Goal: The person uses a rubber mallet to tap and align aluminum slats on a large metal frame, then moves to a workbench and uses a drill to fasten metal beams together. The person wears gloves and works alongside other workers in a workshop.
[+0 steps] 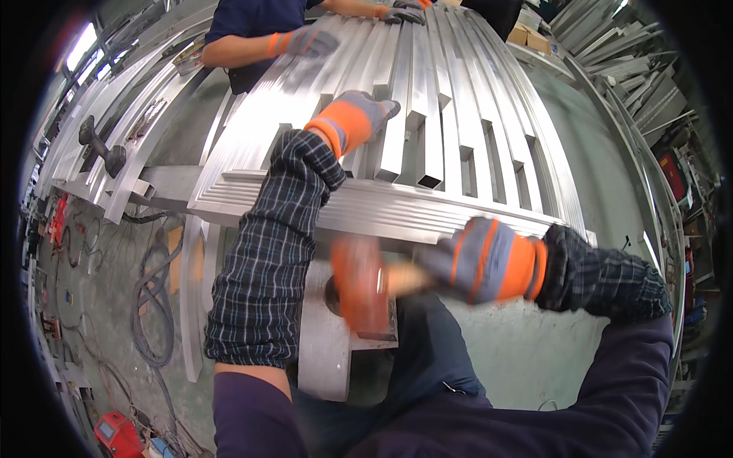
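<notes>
My left hand (356, 122), in a grey and orange glove, closes around an aluminium bar (393, 149) among several loose bars; part of its fingers is hidden. My right hand (485, 261), gloved alike, grips the pale handle of a mallet (360, 286). Its orange-red head, blurred by motion, is in front of the near edge of a ridged aluminium frame (366, 217). The loose bars lie lengthwise inside this frame, their near ends staggered.
Across the frame, a co-worker's gloved hand (307, 42) hovers over the bars, with other gloved hands farther back. A dark tool (103, 146) lies at the left on more metal lengths. Cables (153, 301) and a red box (118, 435) are on the floor. Metal stock fills the far right.
</notes>
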Demonstrator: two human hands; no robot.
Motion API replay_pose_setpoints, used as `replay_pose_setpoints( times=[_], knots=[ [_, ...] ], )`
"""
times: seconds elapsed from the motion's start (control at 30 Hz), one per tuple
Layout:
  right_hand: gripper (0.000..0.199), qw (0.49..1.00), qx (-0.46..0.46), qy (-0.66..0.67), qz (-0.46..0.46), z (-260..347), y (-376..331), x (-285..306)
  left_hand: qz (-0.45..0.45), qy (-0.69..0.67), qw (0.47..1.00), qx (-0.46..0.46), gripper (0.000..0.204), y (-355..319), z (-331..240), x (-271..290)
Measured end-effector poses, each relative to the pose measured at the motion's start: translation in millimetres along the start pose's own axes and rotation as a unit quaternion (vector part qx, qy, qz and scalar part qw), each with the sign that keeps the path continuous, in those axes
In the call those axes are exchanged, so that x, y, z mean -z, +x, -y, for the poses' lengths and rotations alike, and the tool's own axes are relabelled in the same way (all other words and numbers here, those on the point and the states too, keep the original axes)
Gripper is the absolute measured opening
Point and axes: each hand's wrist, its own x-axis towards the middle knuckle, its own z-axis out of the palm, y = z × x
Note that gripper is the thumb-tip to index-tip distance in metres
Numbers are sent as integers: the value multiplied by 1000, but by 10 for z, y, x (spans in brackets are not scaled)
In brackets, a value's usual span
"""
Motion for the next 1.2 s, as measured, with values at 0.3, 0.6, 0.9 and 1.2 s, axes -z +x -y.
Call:
replay_pose_setpoints(
  times=[0.3,0.6,0.9,1.2],
  knots=[
    [44,998,-29,42,-46,-85,-9,-21,15,148,989,-16,61,-3,14,-48],
    [46,995,-69,48,-47,-176,27,-187,29,2,1000,-7,50,-215,-18,33],
    [39,998,-40,37,-26,-104,151,-224,23,-14,1000,10,40,-280,93,170],
    [60,995,-37,62,-70,-109,108,-186,39,166,985,-11,33,29,273,140]
  ],
)
